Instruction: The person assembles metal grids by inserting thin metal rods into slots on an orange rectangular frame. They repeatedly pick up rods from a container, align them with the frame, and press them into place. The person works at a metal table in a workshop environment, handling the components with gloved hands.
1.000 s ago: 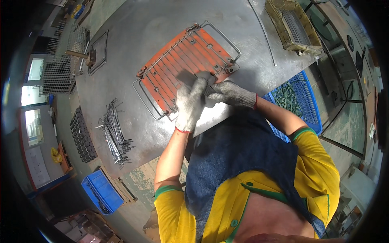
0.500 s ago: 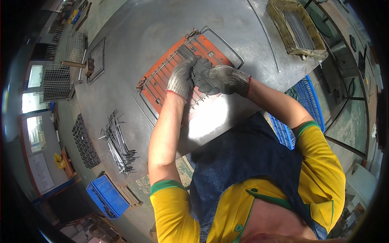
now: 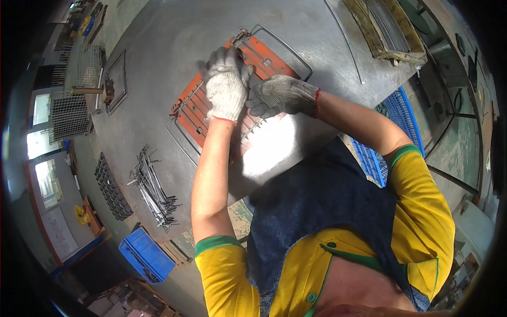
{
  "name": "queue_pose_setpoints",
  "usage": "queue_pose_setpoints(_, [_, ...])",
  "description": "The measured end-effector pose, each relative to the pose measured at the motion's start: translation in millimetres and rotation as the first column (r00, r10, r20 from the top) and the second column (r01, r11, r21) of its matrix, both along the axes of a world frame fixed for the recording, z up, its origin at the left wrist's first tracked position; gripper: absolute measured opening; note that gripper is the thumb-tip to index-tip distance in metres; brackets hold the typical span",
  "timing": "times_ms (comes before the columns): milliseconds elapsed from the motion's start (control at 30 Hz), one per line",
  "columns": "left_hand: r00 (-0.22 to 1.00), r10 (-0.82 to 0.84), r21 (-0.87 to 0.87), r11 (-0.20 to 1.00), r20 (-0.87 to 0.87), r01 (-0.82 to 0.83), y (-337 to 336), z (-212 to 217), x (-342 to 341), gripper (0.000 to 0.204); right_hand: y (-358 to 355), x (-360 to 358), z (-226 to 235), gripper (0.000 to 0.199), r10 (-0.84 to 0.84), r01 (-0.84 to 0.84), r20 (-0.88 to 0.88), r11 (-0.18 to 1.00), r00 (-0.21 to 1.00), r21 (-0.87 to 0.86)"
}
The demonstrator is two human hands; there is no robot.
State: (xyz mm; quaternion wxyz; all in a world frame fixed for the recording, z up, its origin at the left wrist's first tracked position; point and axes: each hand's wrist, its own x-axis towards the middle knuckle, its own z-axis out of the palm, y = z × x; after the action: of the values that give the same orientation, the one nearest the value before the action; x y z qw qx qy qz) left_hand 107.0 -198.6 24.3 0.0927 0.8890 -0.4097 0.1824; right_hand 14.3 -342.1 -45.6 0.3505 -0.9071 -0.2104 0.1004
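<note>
An orange metal jig point(image 3: 274, 59) lies at an angle on the steel table, with thin rods laid across it in parallel. My left hand point(image 3: 226, 87), in a white and grey knit glove, rests palm down over the jig's middle. Its fingers stretch toward the far side with the thumb apart, though the fingertips are partly shaded and whatever lies under the palm is hidden. Just to the right, my right hand point(image 3: 280, 95), gloved too, is closed around a bundle of thin metal rods point(image 3: 255, 82) above the jig. Bent wire handles point(image 3: 285, 45) stick out from the jig's ends.
On the steel table point(image 3: 163, 68) lie a pile of wire pieces point(image 3: 153, 185) at left, a hammer point(image 3: 90, 90) beside a wire frame point(image 3: 119, 87), and a long rod point(image 3: 346, 39). A worn tray of rods point(image 3: 388, 31) stands far right. Blue crates point(image 3: 145, 253) sit below the table.
My left hand has left the rod bundle, moved up and left, and turned palm down with fingers extended over the jig. My right hand keeps the bundle, slightly lower left.
</note>
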Motion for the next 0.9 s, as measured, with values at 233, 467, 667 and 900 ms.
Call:
queue_pose_setpoints(233, [0.995, -0.104, -0.059, 0.993, 0.010, 0.104, 4.8, -26.7, -7.4, 0.038, -32.0, -22.3, 91.6, 0.024, -0.196, 0.309, 0.310, 0.875, 0.930, -0.373])
queue_pose_setpoints(467, [0.993, -0.114, 0.011, 0.993, 0.002, 0.114, -11.3, -2.3, -20.0, 0.046, -78.4, 1.0, 42.7, 0.051, -0.719, 0.723, 0.074, 0.690, 0.691, -0.038])
queue_pose_setpoints(667, [0.933, -0.330, 0.101, 0.933, -0.146, 0.346, 14.3, -17.1, -20.4, 0.052, -62.1, -5.0, 28.7, 0.038, -0.719, 0.724, -0.103, 0.690, 0.687, 0.011])
queue_pose_setpoints(900, [0.944, -0.327, 0.109, 0.937, -0.046, 0.331, 49.3, -1.7, -25.4, 0.052, -61.9, -6.7, -3.1, 0.040, -0.759, 0.740, 0.201, 0.650, 0.619, 0.173])
